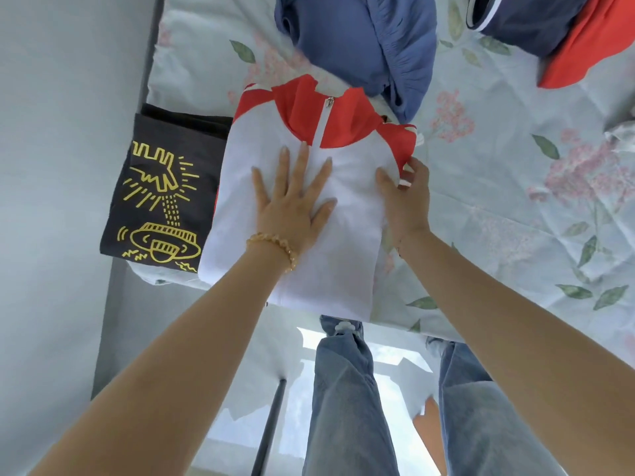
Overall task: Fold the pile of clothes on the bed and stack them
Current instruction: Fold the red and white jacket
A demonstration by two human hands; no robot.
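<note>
A white and red zip jacket [330, 255] lies partly folded at the near edge of the bed. My left hand [292, 204] presses flat on its white front with fingers spread. My right hand [407, 194] pinches the jacket's right edge where a red sleeve is folded in, thumb on top. A folded black T-shirt with a yellow drawing [161, 197] lies to the left, partly under the jacket. A crumpled blue garment [371, 39] lies just beyond the jacket. A navy and red garment [563, 32] is at the far right.
The bed has a pale floral sheet [515, 201] with open space to the right of the jacket. A grey wall [62, 166] runs along the left side. My jeans-clad legs [343, 389] stand at the bed's near edge above a glossy floor.
</note>
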